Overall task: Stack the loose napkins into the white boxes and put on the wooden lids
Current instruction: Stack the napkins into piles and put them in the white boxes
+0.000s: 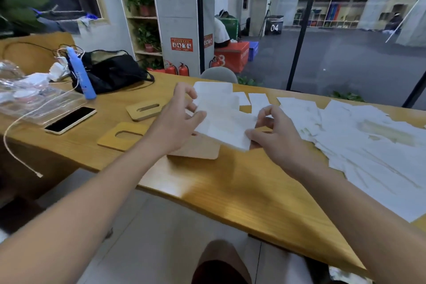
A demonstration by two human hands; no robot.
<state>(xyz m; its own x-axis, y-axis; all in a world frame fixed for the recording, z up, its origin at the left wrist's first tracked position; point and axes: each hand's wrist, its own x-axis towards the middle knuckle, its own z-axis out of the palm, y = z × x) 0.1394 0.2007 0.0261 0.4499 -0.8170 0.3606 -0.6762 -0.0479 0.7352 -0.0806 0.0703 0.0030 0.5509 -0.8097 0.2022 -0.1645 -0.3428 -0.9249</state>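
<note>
Napkins (227,120) pinched at both ends by your left hand (182,120) and right hand (274,134), held above the lids (143,108); square the edges, then lower flat into the box (213,89) behind.

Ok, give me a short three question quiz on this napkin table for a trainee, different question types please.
1. True or false: both hands grip the stack of napkins above the table.
2. Multiple choice: where does the loose napkin pile lie? A) right of the right hand B) under the black bag C) on the phone
3. Fill in: the slotted wooden lids lie to the ____ of the left hand.

Key: 1 true; 2 A; 3 left.
</note>
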